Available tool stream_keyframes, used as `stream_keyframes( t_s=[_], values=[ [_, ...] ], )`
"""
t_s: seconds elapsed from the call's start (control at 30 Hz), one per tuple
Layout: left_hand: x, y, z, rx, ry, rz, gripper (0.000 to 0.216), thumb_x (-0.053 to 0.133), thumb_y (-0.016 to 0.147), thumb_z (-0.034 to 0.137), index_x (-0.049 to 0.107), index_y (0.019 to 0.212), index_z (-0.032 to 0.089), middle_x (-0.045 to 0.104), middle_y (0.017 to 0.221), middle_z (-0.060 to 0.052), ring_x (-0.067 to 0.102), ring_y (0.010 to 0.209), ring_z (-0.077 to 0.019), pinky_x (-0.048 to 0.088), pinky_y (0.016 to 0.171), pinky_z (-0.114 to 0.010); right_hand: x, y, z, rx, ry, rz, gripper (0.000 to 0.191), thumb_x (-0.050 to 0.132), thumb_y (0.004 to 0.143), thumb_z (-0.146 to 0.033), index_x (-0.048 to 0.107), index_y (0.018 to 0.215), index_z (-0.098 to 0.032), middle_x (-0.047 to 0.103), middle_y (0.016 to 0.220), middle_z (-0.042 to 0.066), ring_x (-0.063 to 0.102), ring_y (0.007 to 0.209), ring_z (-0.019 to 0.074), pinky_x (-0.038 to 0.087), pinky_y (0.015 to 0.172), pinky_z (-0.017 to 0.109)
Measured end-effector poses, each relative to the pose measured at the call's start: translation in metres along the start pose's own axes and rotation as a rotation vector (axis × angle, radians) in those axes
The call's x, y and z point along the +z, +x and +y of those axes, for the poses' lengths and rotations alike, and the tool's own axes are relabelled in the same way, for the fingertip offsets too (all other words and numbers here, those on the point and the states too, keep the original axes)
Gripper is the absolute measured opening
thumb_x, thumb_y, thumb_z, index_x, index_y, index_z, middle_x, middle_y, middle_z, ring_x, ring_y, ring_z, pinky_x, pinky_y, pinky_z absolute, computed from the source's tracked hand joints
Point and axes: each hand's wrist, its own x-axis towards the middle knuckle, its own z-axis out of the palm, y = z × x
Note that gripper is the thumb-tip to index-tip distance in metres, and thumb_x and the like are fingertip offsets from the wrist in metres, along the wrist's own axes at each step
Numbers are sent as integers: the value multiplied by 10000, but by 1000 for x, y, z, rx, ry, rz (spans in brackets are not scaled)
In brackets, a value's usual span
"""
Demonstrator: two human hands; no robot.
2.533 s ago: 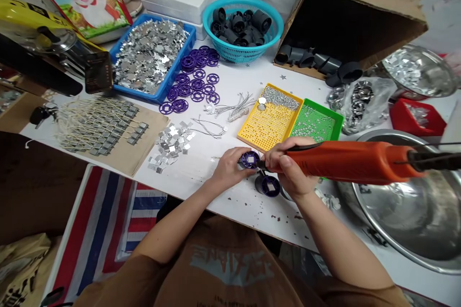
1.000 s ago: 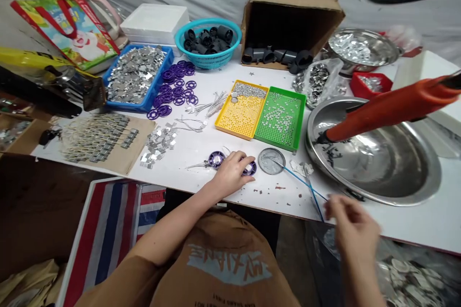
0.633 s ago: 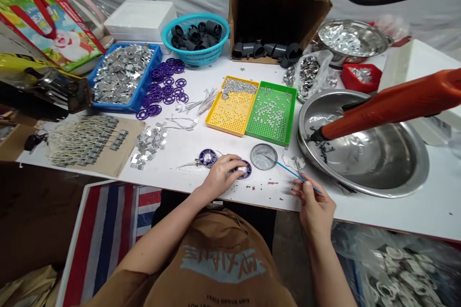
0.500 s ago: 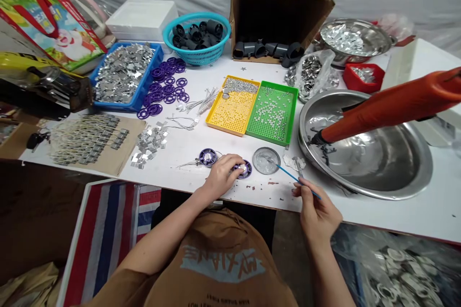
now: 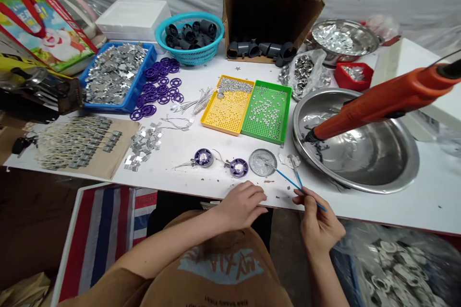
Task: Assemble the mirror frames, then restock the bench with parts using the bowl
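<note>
Left hand: my left hand [image 5: 242, 206] rests at the front edge of the white table [image 5: 187, 187], fingers loosely curled, holding nothing.
Right hand: my right hand [image 5: 319, 226] pinches a thin blue-handled brush [image 5: 312, 199] between thumb and fingertips.
Work pieces: two purple discs with silver centres lie on the table, the nearer purple disc [image 5: 238, 168] just above my left hand, the other purple disc [image 5: 203, 157] to its left.
Beside them: a round dish of grey paste [image 5: 262, 162] sits just right of the nearer disc, and a blue stick [image 5: 284, 180] reaches from it toward my right hand.
Right of frame: an orange-handled electric tool [image 5: 382, 100] rests its tip in a steel basin [image 5: 294, 127].
Upper middle: a yellow perforated tray [image 5: 226, 115] sits against a green perforated tray [image 5: 266, 115].
</note>
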Motion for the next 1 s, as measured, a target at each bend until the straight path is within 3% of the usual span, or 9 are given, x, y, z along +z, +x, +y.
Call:
stream_keyframes(
  t_s=[0.07,0.17,0.43,0.57,0.63,0.77,0.87,1.0],
  values=[
    [16,2,0,-93,2,-96,179,548,903,265,577,1036,149,641,1135,-121,567,935,-234,519,829,-368,0,-1,3,-19,-2,8,219,607,874,-261,693,1060,-185,737,873,55,671,663,146,534,690,302],
    [31,9,-3,-218,-20,-107,247,554,897,264,570,1108,136,583,1276,-139,547,1047,-266,504,910,-412,0,0,8,-36,-17,5,209,603,877,-235,693,1061,-197,739,873,44,675,664,133,533,691,278],
    [47,39,2,-384,-123,-94,318,614,862,308,562,1122,132,499,1384,-197,500,1222,-316,462,1002,-477,1,2,20,-57,-42,-78,202,590,881,-229,695,1053,-209,737,886,34,675,687,127,532,697,263],
    [51,44,1,-402,-139,-76,316,623,852,314,548,1110,150,475,1388,-200,514,1196,-321,474,969,-486,7,7,21,70,66,4,207,596,878,-303,701,1005,-177,730,817,49,680,684,160,544,702,311],
    [50,44,-3,-331,-194,-5,256,605,861,292,545,1076,168,546,1292,-170,542,1146,-287,483,951,-449,11,13,22,179,153,77,248,596,875,-355,692,986,-156,718,766,55,680,671,179,550,683,339],
    [42,40,-16,-222,-170,293,173,513,881,228,506,1047,179,582,1011,-108,547,991,-240,484,876,-412,17,23,28,291,260,109,314,616,853,-405,675,994,-131,709,752,72,667,645,189,551,661,372],
    [32,42,-28,-269,-58,445,276,482,833,174,458,1108,173,502,1067,-125,490,1037,-267,454,900,-475,21,25,29,260,270,97,309,623,847,-400,677,993,-133,715,787,82,655,615,179,550,647,374],
    [25,52,-44,-323,-119,484,477,522,767,175,371,1219,171,434,1205,-150,420,1204,-297,388,1027,-524,24,23,27,181,193,81,278,611,859,-374,683,1001,-146,724,848,86,649,594,165,541,644,358]
  ],
)
